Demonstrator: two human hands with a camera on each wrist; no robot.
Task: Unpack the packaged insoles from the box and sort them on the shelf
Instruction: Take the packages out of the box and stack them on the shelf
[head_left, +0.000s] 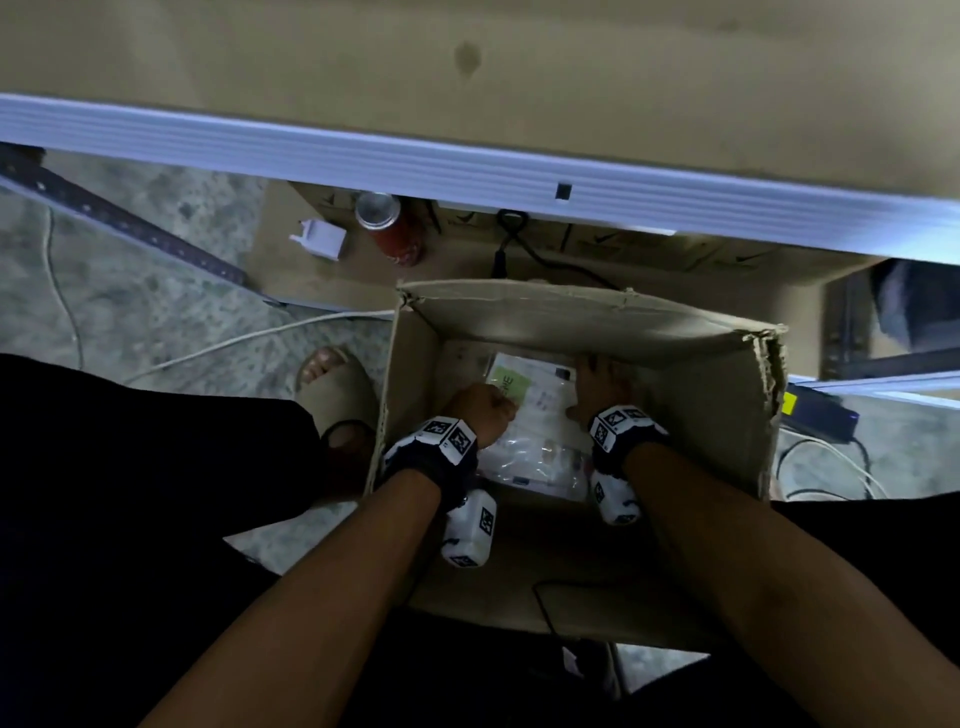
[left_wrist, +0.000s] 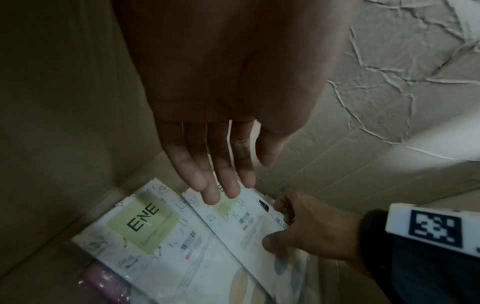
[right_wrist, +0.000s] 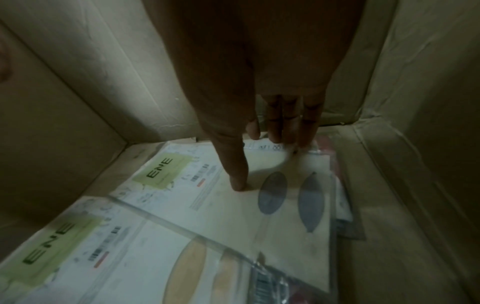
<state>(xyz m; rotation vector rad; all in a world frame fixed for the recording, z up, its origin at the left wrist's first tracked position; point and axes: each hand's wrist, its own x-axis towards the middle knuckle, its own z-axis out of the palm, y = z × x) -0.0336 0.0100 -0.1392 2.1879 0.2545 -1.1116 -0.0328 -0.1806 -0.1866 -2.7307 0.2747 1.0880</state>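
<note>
right wrist view: the white plastic-wrapped insole pack (right_wrist: 259, 205) lies flat on the brown cardboard box (right_wrist: 64, 102) floor, pinched at its far edge by the right hand (right_wrist: 272, 127); the left hand (left_wrist: 207, 154) hovers, fingers straight, nothing held.

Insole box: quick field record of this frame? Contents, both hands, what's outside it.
box: open cardboard box on the floor
contents: packaged insoles lying flat; grey-insole pack partly overlapped by yellow-insole pack
left hand: left hand inside box, fingers straight above the packs, holding nothing
right hand: right hand pinching the grey-insole pack, thumb on its face, fingers at its far edge
outside: red can on cardboard under the shelf
</note>
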